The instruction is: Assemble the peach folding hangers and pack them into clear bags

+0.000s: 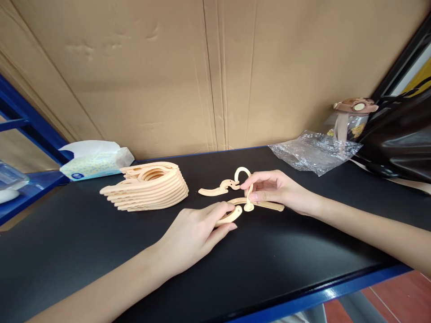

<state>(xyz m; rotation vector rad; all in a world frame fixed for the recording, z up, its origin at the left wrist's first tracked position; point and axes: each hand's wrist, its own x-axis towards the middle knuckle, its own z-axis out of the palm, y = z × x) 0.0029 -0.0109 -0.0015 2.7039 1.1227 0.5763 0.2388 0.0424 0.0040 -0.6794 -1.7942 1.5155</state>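
My left hand [202,224] is closed on a cream plastic hanger arm [229,217], its rounded end with a small hole poking out past the fingers. To the right of it, my right hand [271,188] pinches a cream hanger hook [242,172], curved at the top, with its foot near that rounded end; whether the two touch I cannot tell. Behind the hands, a cream hanger piece [215,191] with small holes lies on the table. Another long cream piece [269,206] lies below my right hand, partly covered by the hook and fingers.
A stack of folded cream hangers [151,190] stands left of my hands on the black table [283,260]. Behind it is a tissue pack [97,161]. At the back right lie a crumpled clear plastic bag [310,150], a drinking bottle [355,119] and a black bag [400,134].
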